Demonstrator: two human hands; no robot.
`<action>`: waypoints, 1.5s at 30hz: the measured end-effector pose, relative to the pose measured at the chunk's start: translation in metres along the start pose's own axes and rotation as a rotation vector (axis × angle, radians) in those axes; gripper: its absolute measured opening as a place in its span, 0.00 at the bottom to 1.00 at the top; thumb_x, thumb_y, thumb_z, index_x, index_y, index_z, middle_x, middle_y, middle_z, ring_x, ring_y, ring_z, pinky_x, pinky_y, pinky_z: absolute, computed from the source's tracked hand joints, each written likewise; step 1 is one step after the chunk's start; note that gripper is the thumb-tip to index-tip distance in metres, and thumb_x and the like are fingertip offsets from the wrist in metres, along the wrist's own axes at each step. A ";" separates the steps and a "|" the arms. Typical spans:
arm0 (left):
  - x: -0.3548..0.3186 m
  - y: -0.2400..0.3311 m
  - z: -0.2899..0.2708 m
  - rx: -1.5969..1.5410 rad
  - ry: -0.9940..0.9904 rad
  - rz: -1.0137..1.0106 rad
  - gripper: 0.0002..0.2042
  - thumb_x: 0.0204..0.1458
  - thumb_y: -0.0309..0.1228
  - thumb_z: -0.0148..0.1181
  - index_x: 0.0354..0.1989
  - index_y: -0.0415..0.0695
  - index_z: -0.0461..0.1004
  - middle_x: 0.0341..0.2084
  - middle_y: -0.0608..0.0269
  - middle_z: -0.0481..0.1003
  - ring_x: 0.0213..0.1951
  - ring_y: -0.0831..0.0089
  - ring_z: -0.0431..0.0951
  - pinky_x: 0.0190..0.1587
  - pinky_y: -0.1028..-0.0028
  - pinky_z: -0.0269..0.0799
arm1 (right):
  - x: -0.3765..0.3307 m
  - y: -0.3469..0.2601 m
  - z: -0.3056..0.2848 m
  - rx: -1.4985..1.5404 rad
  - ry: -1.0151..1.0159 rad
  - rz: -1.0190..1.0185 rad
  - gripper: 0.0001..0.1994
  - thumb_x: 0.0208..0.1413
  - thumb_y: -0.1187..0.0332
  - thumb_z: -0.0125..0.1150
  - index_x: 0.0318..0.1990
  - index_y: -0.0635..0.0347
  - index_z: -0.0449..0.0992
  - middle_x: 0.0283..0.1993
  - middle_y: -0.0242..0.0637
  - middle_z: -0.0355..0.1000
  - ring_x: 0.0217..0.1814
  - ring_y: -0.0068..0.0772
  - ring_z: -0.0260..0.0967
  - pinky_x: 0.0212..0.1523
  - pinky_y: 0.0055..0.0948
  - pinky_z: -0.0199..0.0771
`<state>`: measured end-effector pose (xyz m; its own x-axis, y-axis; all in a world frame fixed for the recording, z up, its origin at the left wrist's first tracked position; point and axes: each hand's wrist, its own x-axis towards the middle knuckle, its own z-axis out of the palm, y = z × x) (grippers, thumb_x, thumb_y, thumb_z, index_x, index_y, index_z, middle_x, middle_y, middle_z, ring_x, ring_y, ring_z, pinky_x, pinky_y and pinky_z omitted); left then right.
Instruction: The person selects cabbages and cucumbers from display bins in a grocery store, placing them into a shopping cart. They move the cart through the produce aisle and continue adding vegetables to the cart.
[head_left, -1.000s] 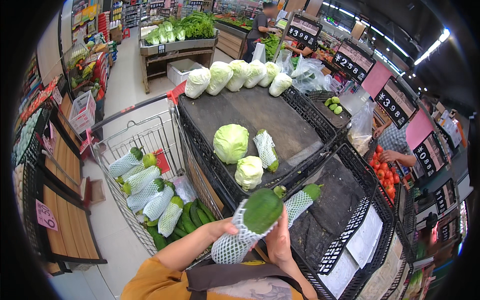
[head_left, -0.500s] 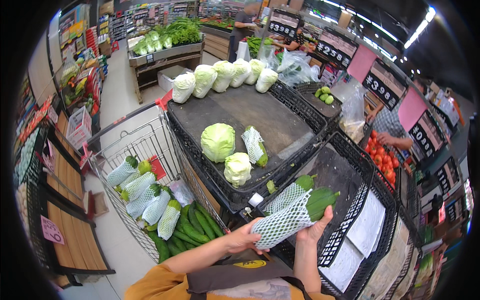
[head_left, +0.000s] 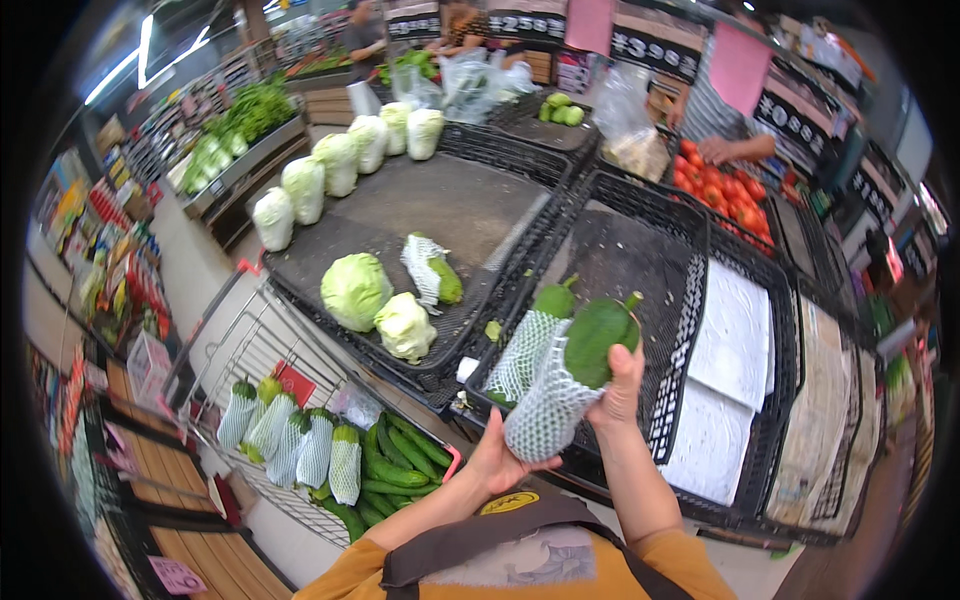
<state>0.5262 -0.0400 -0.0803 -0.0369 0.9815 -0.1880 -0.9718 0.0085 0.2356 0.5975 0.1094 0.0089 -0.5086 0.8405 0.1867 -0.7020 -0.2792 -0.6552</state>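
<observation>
Both hands hold a dark green gourd (head_left: 602, 342) in a white foam net sleeve, its bare stem end pointing up and away from me. My right hand (head_left: 618, 390) grips its right side, thumb against the green skin. At the lower left, my left hand (head_left: 498, 452) cups the sleeved base, fingers reaching underneath. Just left of it, a second netted gourd (head_left: 530, 342) lies in a black crate (head_left: 655, 225). On the neighbouring display, a netted gourd (head_left: 447, 280) lies near a round cabbage (head_left: 356, 291) and a smaller pale cabbage (head_left: 405, 328).
At left stands a shopping cart (head_left: 262, 318) with several netted gourds (head_left: 345, 466) and long green cucumbers (head_left: 397, 472). Napa cabbages (head_left: 338, 164) line the display's far edge. White sheets (head_left: 722, 345) lie in the crate's right side. Beyond, another person's hand (head_left: 716, 150) touches tomatoes (head_left: 728, 197).
The view has turned to the right, so the displays and cart appear shifted left. The held gourd has swung from a slant to more upright, still in both hands.
</observation>
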 end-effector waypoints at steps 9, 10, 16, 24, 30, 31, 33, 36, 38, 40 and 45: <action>0.030 -0.004 0.014 0.205 0.205 -0.027 0.31 0.51 0.61 0.38 0.55 0.51 0.62 0.46 0.62 0.71 0.45 0.66 0.73 0.38 0.61 0.74 | 0.010 -0.013 -0.021 -0.028 -0.054 -0.034 0.39 0.38 0.64 0.69 0.59 0.59 0.53 0.52 0.40 0.62 0.52 0.34 0.63 0.53 0.32 0.64; 0.030 -0.005 0.018 0.192 0.195 -0.039 0.30 0.52 0.59 0.37 0.55 0.50 0.62 0.46 0.62 0.71 0.45 0.66 0.72 0.39 0.62 0.74 | 0.011 -0.017 -0.028 -0.049 -0.083 -0.024 0.38 0.39 0.66 0.68 0.59 0.59 0.53 0.52 0.40 0.62 0.52 0.35 0.63 0.54 0.32 0.63; 0.054 -0.009 0.047 0.124 0.039 -0.102 0.29 0.55 0.57 0.34 0.57 0.49 0.53 0.54 0.53 0.62 0.55 0.57 0.64 0.51 0.54 0.64 | 0.059 -0.068 -0.065 -0.106 0.141 -0.090 0.26 0.44 0.66 0.63 0.50 0.61 0.60 0.44 0.40 0.66 0.43 0.34 0.67 0.45 0.32 0.71; 0.019 0.016 0.018 0.175 0.230 0.230 0.07 0.56 0.33 0.46 0.28 0.46 0.65 0.09 0.74 0.48 0.09 0.84 0.45 0.14 0.80 0.40 | 0.103 0.025 -0.142 -0.261 0.474 -0.034 0.25 0.44 0.69 0.64 0.50 0.61 0.61 0.42 0.36 0.66 0.41 0.30 0.66 0.42 0.29 0.68; -0.072 0.051 -0.005 0.352 0.357 0.482 0.05 0.54 0.31 0.48 0.30 0.44 0.66 0.12 0.73 0.56 0.13 0.82 0.54 0.17 0.80 0.51 | 0.072 0.095 -0.123 -0.391 0.485 0.183 0.27 0.46 0.68 0.62 0.53 0.61 0.57 0.46 0.39 0.64 0.44 0.33 0.65 0.43 0.30 0.67; -0.090 0.055 -0.019 0.425 0.499 0.561 0.04 0.53 0.30 0.49 0.29 0.44 0.65 0.12 0.73 0.57 0.13 0.82 0.54 0.17 0.81 0.51 | 0.070 0.100 -0.128 -0.376 0.480 0.205 0.28 0.47 0.67 0.61 0.54 0.61 0.56 0.46 0.39 0.63 0.45 0.34 0.65 0.43 0.31 0.67; -0.128 0.065 -0.050 0.460 0.761 0.731 0.04 0.51 0.29 0.52 0.27 0.45 0.65 0.13 0.74 0.58 0.13 0.83 0.55 0.18 0.83 0.52 | 0.068 0.105 -0.136 -0.350 0.477 0.262 0.28 0.49 0.66 0.60 0.55 0.60 0.55 0.48 0.40 0.63 0.45 0.35 0.65 0.42 0.33 0.68; -0.175 0.091 -0.071 0.373 0.914 0.960 0.04 0.50 0.28 0.53 0.26 0.46 0.65 0.14 0.74 0.59 0.15 0.85 0.56 0.18 0.84 0.52 | 0.060 0.106 -0.145 -0.524 0.488 0.376 0.31 0.52 0.62 0.56 0.61 0.59 0.50 0.56 0.44 0.55 0.55 0.40 0.59 0.51 0.38 0.63; -0.193 0.111 -0.077 0.401 0.960 1.078 0.05 0.50 0.28 0.52 0.26 0.45 0.64 0.14 0.73 0.59 0.16 0.84 0.57 0.19 0.84 0.52 | 0.060 0.108 -0.138 -1.037 0.520 0.332 0.32 0.53 0.59 0.53 0.62 0.59 0.49 0.60 0.46 0.50 0.60 0.43 0.53 0.56 0.39 0.57; -0.203 0.130 -0.081 0.481 0.962 1.084 0.04 0.50 0.28 0.52 0.27 0.44 0.65 0.15 0.73 0.61 0.17 0.84 0.59 0.20 0.84 0.53 | 0.060 0.106 -0.134 -1.417 0.566 0.396 0.32 0.54 0.56 0.51 0.62 0.60 0.49 0.61 0.47 0.47 0.62 0.46 0.49 0.58 0.39 0.54; -0.232 0.157 -0.118 0.763 1.030 0.968 0.05 0.50 0.30 0.54 0.34 0.44 0.67 0.21 0.72 0.66 0.23 0.82 0.64 0.26 0.82 0.59 | 0.048 0.107 -0.155 -1.569 0.429 -0.050 0.29 0.53 0.62 0.54 0.59 0.66 0.53 0.59 0.51 0.51 0.60 0.49 0.50 0.58 0.38 0.53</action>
<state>0.3544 -0.2888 -0.1119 -0.9794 0.1361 -0.1494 -0.1649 -0.1107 0.9801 0.5752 0.1917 -0.1662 -0.1455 0.9692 0.1988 0.5930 0.2463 -0.7666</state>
